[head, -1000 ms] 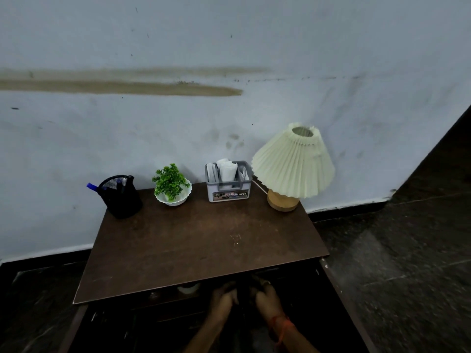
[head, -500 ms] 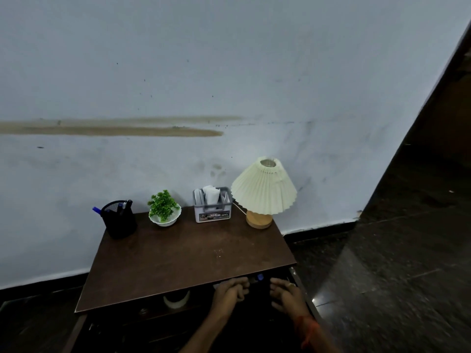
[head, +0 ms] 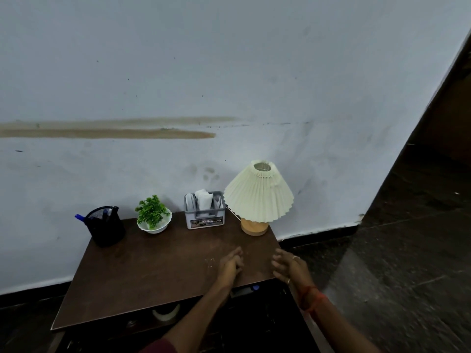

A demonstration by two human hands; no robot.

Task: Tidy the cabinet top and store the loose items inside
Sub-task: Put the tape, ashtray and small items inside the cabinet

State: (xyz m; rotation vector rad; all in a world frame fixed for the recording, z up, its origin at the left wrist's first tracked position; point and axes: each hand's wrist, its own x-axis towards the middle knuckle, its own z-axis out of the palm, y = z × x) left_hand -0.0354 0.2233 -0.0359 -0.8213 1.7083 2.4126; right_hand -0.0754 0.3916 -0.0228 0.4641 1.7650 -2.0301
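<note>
The brown cabinet top carries a row along the wall: a black mesh pen holder with pens, a small green plant in a white bowl, a grey organiser box with white papers, and a cream pleated lamp on a wooden base. My left hand hovers over the front right of the top, fingers loosely curled, holding nothing. My right hand is at the right front corner, fingers apart, empty. Below the front edge the cabinet stands open and dark, showing a white roll and a small dark item.
A pale wall with a brown streak stands directly behind the cabinet. Dark stone floor stretches to the right. A lamp cord runs from the lamp base toward the organiser box.
Both hands have come up out of the dark cabinet interior to above the front right of the top. The view has pulled back and tilted upward.
</note>
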